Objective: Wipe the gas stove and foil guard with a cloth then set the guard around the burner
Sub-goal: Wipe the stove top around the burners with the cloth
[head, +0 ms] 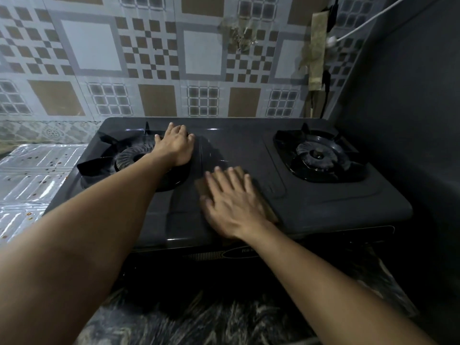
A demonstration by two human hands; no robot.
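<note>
A dark grey two-burner gas stove [323, 197] stands on the counter against a tiled wall. My right hand [234, 202] lies flat, fingers spread, pressing a brown cloth [267, 207] onto the stove top between the two burners. My left hand [175, 145] rests palm down at the right rim of the left burner [129, 158], its fingers apart and nothing in it. The silver foil guard [29, 175] lies flat on the counter to the left of the stove, spotted with brown stains. The right burner [317, 155] is uncovered.
A patterned tile wall [149, 58] runs behind the stove, and a dark wall [410, 120] closes in on the right. Cables and tape strips [317, 51] hang in the back right corner. Dark marbled counter [211, 319] shows in front of the stove.
</note>
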